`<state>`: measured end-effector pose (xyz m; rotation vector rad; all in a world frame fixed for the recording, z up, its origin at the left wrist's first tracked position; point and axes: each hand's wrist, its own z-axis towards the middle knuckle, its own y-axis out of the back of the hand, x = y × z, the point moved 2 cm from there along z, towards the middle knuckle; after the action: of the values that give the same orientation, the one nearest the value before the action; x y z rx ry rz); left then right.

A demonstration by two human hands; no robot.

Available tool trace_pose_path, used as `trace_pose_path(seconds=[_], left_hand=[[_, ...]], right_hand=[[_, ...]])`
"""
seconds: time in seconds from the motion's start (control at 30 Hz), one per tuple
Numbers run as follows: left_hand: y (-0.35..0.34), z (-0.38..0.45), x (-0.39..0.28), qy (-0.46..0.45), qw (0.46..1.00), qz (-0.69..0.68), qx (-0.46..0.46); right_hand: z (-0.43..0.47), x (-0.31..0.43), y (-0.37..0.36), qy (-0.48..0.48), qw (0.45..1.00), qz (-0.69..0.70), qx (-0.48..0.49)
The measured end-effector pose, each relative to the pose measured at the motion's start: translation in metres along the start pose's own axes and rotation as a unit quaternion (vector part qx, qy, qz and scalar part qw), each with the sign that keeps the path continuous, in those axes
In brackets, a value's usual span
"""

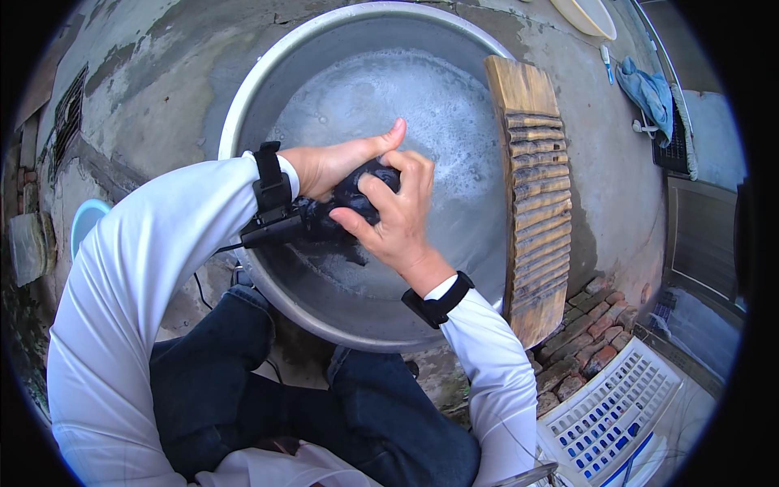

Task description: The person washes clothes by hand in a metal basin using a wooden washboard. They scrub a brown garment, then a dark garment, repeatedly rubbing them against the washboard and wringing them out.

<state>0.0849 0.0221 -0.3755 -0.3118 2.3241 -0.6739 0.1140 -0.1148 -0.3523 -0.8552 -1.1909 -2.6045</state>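
Observation:
Between my hands is a bunched wet dark cloth (356, 189), held above soapy water (450, 128) in a large round metal basin (292, 307). My left hand (341, 161) grips the cloth from the left, its thumb pointing up. From the right, my right hand (395, 204) curls its fingers over the same cloth, thumb apart from them. Part of the dark fabric hangs down towards the water below my left wrist. A ridged wooden washboard (538, 195) leans along the basin's right rim.
To the right are a blue cloth (648, 91), a brush (606, 64) and loose bricks (587, 347). A white perforated plastic basket (608, 408) stands at the lower right. A light blue basin (88, 219) is at the left, and a cream basin (587, 17) at the top right.

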Motion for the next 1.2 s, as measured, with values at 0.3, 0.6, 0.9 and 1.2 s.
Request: trace_pose_path(seconds=[0.3,0.6,0.9,1.2], left_hand=[[-0.030,-0.025,0.004,-0.113,0.980,0.033,-0.162],[-0.036,-0.009,0.015,-0.055,0.980,-0.091,-0.170],[-0.020,-0.028,-0.007,-0.082,0.959,-0.239,-0.132],[-0.002,-0.030,-0.025,-0.206,0.959,-0.167,-0.101]], right_hand=[[0.032,0.004,0.003,-0.046,0.985,0.142,-0.091],[0.035,-0.059,-0.008,-0.532,0.731,0.426,-0.019],[-0.032,-0.058,0.017,-0.457,0.872,0.173,-0.006],[-0.043,-0.052,0.022,-0.494,0.780,0.372,0.100]])
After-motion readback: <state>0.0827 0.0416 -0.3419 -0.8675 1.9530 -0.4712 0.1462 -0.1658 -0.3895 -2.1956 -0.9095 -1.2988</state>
